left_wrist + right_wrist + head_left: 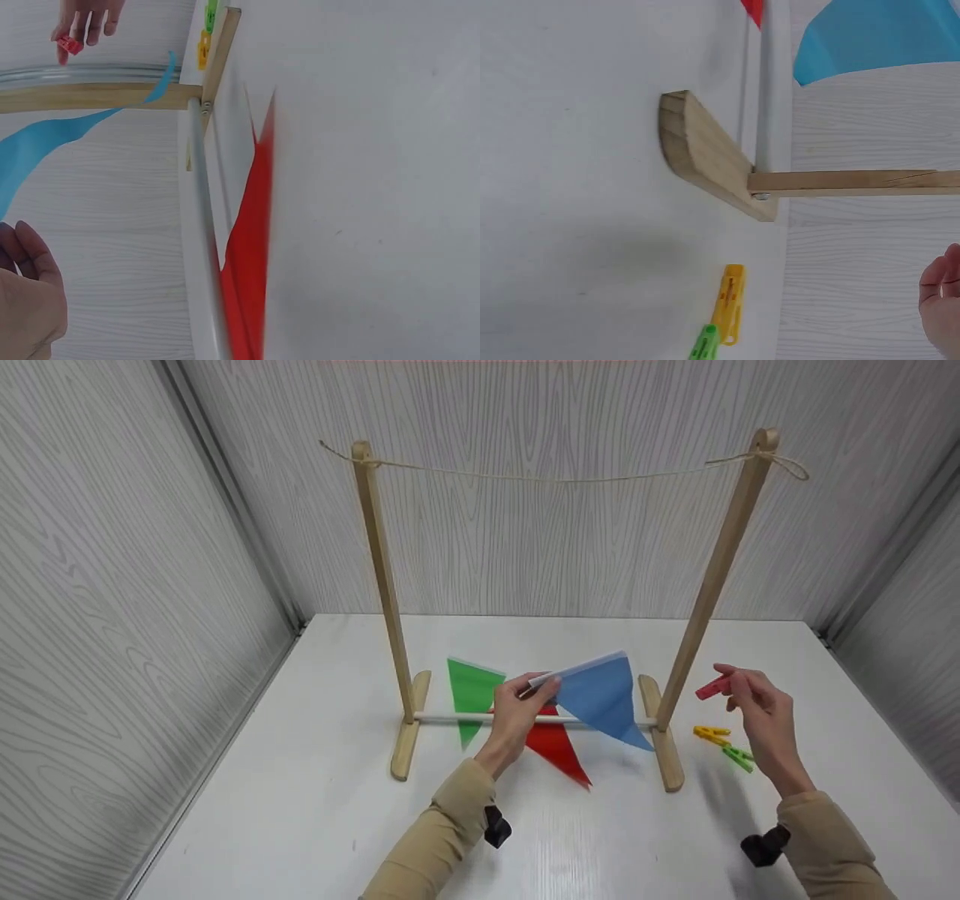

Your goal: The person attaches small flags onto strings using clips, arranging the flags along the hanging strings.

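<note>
My left hand (516, 712) pinches a blue triangular pennant (600, 697) by one end of its white top edge, above the stand's white crossbar. The pennant's pointed tip hangs down to the right, near the right post. Off to the right of that post, my right hand (766, 712) holds a red clothespin (714, 687) between thumb and fingers; in the left wrist view the red clothespin (70, 45) shows at the fingertips. A yellow clothespin (711, 735) and a green clothespin (739, 757) lie on the table just below that hand.
A wooden stand has a left post (384, 585), a right post (716, 577) and a string (555, 480) tied between their tops. A green pennant (472, 686) and a red pennant (559, 746) lie around the crossbar (450, 718). Grey wood-grain walls enclose the white table (322, 810).
</note>
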Tool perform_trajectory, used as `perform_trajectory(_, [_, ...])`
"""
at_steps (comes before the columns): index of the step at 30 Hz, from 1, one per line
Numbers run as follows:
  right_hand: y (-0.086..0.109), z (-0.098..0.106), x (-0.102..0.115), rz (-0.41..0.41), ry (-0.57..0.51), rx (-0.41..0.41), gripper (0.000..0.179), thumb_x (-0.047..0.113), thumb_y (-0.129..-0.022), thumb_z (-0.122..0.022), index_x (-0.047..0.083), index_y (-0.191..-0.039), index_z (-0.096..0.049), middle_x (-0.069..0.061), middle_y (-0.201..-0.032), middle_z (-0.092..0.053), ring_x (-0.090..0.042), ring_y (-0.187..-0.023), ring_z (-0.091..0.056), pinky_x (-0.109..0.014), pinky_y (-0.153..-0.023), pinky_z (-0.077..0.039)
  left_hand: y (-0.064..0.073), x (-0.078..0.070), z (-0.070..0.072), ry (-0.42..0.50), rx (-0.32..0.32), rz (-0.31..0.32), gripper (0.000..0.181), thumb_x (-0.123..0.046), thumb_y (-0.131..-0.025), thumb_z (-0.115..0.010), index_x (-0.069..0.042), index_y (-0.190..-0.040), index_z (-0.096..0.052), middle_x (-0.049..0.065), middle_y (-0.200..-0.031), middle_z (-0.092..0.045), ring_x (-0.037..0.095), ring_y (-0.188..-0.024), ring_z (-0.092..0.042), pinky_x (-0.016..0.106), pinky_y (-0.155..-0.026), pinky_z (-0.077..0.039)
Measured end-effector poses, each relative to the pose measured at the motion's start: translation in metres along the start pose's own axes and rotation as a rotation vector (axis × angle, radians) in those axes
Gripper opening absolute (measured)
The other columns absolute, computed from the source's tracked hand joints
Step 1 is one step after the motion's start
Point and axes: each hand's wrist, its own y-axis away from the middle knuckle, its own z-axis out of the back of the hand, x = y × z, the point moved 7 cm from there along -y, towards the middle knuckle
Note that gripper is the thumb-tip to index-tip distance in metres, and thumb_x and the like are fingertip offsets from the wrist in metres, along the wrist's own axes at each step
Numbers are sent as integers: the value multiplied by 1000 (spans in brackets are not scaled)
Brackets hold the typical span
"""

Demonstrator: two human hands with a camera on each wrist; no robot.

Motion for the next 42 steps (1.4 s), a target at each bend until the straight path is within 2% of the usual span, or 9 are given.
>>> perform_trajectory(5, [-7,8,24,-12,-248,-82,29,16,-102,-59,0,-123,-68,7,-97,-69,-11,-81,-57,-14,-79,-47,-1,-23,1,-11,16,-40,29,-18,-94,-72,0,-117,-71,14,-104,-76,15,-89,-72,34,-94,-59])
perform_trajectory(8, [-12,12,41,-15,-485,-122,32,10,-97,-65,-3,-126,-66,-2,-99,-69,-15,-82,-60,-11,-82,-53,-1,-37,1,-22,23,-72,27,-16,-95,-71,1,-116,-71,15,-103,-75,15,-89,-73,34,-94,-59])
perform_trajectory(13, [-23,8,69,9,-912,-36,29,-3,-96,-60,-10,-124,-63,-13,-112,-67,-21,-94,-65,-21,-91,-57,-3,-57,-2,-34,23,-118,25,-12,-95,-70,4,-114,-71,11,-94,-75,12,-83,-71,31,-90,-60])
perform_trajectory(15, [-27,6,80,21,-1005,10,27,-6,-97,-57,-10,-122,-64,-15,-115,-66,-22,-99,-65,-22,-92,-57,-5,-64,-4,-39,21,-130,25,-12,-94,-71,4,-113,-72,10,-93,-75,11,-82,-71,30,-90,-60])
perform_trajectory(22, [-41,4,118,108,-1048,88,22,-4,-99,-55,-9,-117,-66,-14,-115,-60,-22,-102,-55,-27,-84,-48,-12,-87,-12,-62,28,-159,24,-12,-93,-72,3,-112,-73,11,-92,-75,9,-81,-70,29,-88,-60])
perform_trajectory(28, [-54,4,157,229,-1098,122,22,-11,-97,-53,-17,-116,-63,-19,-108,-62,-26,-99,-58,-29,-85,-53,-17,-111,-16,-119,29,-190,24,-14,-94,-71,3,-111,-72,17,-94,-73,10,-82,-69,29,-88,-60])
perform_trajectory(36, [-74,14,200,356,-1050,17,20,-17,-92,-58,-23,-111,-60,-24,-99,-66,-28,-93,-58,-28,-74,-53,-22,-140,-23,-149,46,-228,26,-15,-96,-69,2,-115,-71,22,-102,-72,11,-85,-69,34,-94,-59])
perform_trajectory(40, [-84,17,216,388,-943,-31,20,-16,-90,-60,-22,-110,-61,-20,-97,-67,-25,-93,-56,-27,-77,-48,-27,-152,-26,-136,46,-245,26,-14,-96,-68,3,-116,-70,20,-101,-72,11,-85,-69,29,-90,-60])
perform_trajectory(42, [-88,18,224,404,-885,-44,22,-13,-89,-64,-20,-109,-62,-18,-95,-69,-24,-96,-55,-27,-87,-44,-29,-158,-28,-138,47,-246,26,-14,-97,-68,2,-117,-70,20,-102,-72,12,-85,-69,27,-88,-59])
